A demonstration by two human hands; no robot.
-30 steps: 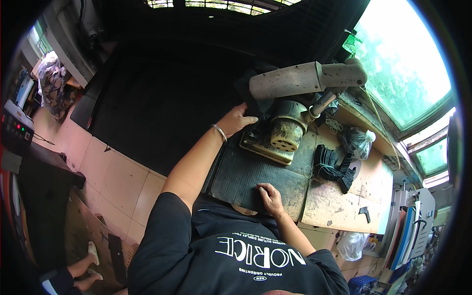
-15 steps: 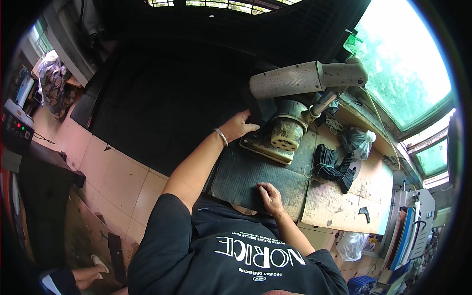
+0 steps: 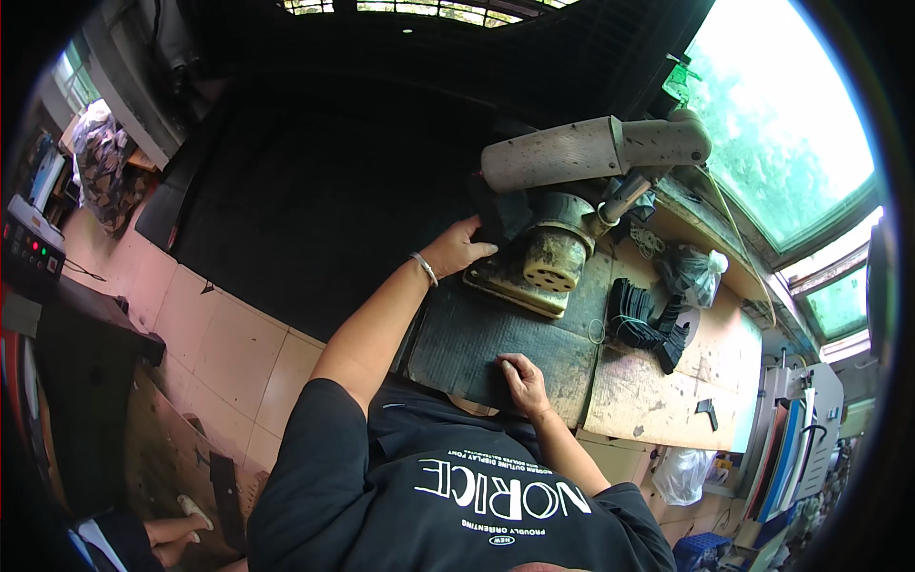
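My left hand [image 3: 459, 250] reaches to the head of a worn white sewing machine [image 3: 553, 158]. Its thumb points right, and its other fingers curl against a black piece [image 3: 507, 214] beside the machine head. Against the dark background I cannot make out what exactly they grip. Close by, the machine's stained cream-coloured base part [image 3: 553, 262] has round holes in its end. My right hand [image 3: 523, 383] rests near the front edge of a dark ribbed mat [image 3: 477, 338], fingers curled in, with nothing visible in them.
Bundled black strips [image 3: 633, 315] lie on the tabletop right of the machine, by a filled plastic bag [image 3: 696, 276] and a small black piece [image 3: 706, 414]. Black sheeting [image 3: 315, 210] spreads to the left. A white bag [image 3: 682, 477] hangs below the right edge. Another person's foot [image 3: 195, 513] shows lower left.
My left hand has shifted very slightly left beside the machine head. A tiny red spot now shows near the end of the machine's arm. The right hand stays in place.
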